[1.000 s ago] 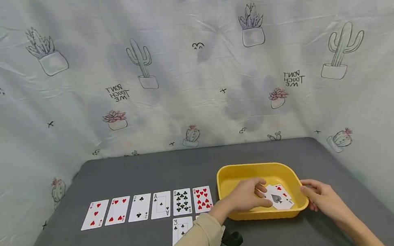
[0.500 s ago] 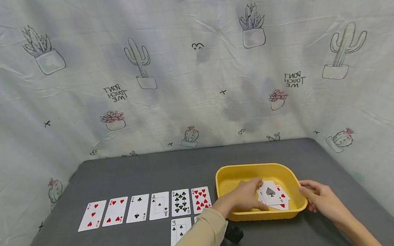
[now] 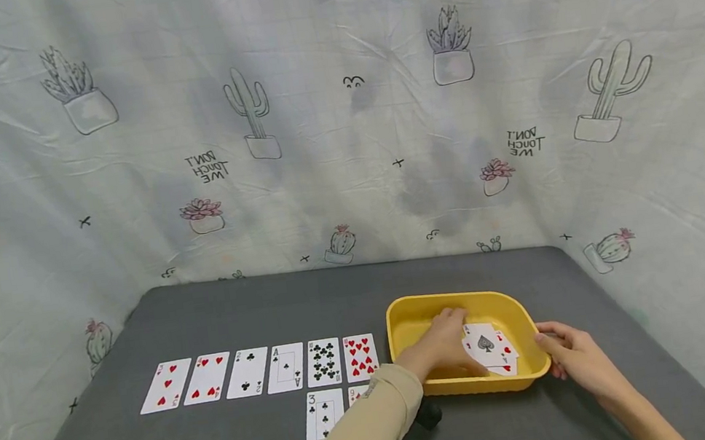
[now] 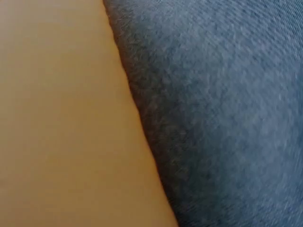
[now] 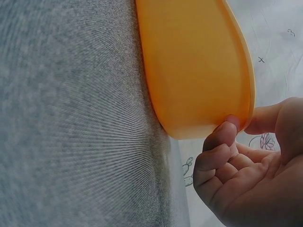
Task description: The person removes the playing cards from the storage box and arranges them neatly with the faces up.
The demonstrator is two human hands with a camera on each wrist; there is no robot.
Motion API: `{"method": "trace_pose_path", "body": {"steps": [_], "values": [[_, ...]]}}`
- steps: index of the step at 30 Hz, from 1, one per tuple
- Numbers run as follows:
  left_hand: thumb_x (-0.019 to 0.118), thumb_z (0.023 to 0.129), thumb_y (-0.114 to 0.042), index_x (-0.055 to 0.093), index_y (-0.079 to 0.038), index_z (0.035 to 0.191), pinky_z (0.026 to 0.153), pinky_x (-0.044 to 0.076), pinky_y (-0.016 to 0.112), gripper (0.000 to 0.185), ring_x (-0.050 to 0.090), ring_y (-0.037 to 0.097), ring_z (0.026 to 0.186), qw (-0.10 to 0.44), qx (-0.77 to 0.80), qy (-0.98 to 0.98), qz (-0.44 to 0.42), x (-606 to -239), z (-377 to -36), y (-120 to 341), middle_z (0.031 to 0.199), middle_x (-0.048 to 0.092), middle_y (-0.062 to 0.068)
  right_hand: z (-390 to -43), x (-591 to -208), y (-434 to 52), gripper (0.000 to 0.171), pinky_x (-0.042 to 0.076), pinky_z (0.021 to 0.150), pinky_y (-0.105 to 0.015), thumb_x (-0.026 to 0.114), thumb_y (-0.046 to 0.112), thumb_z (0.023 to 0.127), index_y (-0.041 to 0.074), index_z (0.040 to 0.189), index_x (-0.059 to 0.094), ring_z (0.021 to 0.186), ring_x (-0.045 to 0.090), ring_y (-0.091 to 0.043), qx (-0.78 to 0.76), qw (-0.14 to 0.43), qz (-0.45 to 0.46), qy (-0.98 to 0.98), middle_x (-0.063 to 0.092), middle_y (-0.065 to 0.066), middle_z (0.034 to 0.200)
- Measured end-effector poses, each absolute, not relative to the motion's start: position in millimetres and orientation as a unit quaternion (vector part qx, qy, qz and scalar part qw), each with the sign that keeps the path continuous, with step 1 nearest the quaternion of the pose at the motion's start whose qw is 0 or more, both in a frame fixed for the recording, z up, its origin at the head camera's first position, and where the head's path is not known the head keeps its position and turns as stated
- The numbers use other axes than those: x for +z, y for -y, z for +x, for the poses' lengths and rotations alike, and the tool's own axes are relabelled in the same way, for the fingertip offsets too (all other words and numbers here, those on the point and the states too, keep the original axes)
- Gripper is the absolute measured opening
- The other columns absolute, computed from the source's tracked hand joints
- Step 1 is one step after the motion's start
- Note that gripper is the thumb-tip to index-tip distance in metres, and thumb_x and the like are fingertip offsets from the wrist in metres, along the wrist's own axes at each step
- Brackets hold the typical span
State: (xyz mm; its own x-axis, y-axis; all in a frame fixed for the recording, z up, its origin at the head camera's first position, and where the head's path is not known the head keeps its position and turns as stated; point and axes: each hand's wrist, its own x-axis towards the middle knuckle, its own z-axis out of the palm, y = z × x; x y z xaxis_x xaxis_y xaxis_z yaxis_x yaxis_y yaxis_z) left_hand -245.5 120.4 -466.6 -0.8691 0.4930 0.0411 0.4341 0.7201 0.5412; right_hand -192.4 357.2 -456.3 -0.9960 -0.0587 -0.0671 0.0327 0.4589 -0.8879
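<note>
While the yellow tray (image 3: 404, 316) sat near the right front part of the grey table (image 3: 238, 307), open cloth lay behind it and to its left rear, and a row of six face-up cards (image 3: 259, 370) ran along its left side, the nearest card just beside the tray's wall. Two more cards (image 3: 324, 418) lay in front of that row, partly covered by the beige sleeve (image 3: 365, 431).

The left hand (image 3: 437, 345) reached over the tray's near left rim onto the loose pile of cards (image 3: 490, 348) inside, an ace of spades on top. Its fingers lay curled over the pile's left edge; whether they pinched a card could not be told.

The right hand (image 3: 574, 354) steadied the tray at its right corner, the thumb on the rim and the bent fingers (image 5: 218, 142) against the outer wall.

The left wrist view was blurred and showed only tray wall and cloth. A small dark object (image 3: 428, 414) under the left forearm was mostly hidden.
</note>
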Motion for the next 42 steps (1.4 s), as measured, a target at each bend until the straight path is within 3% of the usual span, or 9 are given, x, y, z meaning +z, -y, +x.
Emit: {"method": "trace_pose_path", "body": {"steps": [22,29,42], "values": [[0.093,0.061,-0.048,0.052,-0.014,0.136,0.092,0.040,0.021,0.092,0.044,0.010,0.105,0.038,0.265,-0.934,0.236,-469.9,-247.7,-128.7,0.123,0.051,-0.007,-192.8,-456.8,-358.2,0.049,0.047,0.052,-0.029,0.054,0.027,0.103,-0.009,0.135,0.047,0.060,0.054,-0.021,-0.523,0.036,-0.017,-0.851,0.056,-0.012,0.072],[0.091,0.063,-0.050,0.052,-0.013,0.138,0.095,0.039,0.021,0.093,0.044,0.009,0.109,0.037,0.257,-0.930,0.259,-475.9,-252.7,-127.0,0.124,0.050,-0.007,-192.4,-457.2,-357.6,0.050,0.047,0.052,-0.029,0.055,0.028,0.103,-0.009,0.136,0.047,0.060,0.054,-0.021,-0.518,0.039,-0.015,-0.854,0.055,-0.011,0.071],[0.094,0.062,-0.039,0.048,-0.010,0.142,0.091,0.039,0.016,0.097,0.044,0.004,0.100,0.043,0.307,-0.915,0.258,-483.8,-259.4,-125.4,0.123,0.043,-0.003,-194.3,-459.1,-358.4,0.049,0.047,0.052,-0.029,0.054,0.027,0.103,-0.009,0.136,0.047,0.059,0.054,-0.020,-0.517,0.038,-0.014,-0.855,0.055,-0.011,0.071]]}}
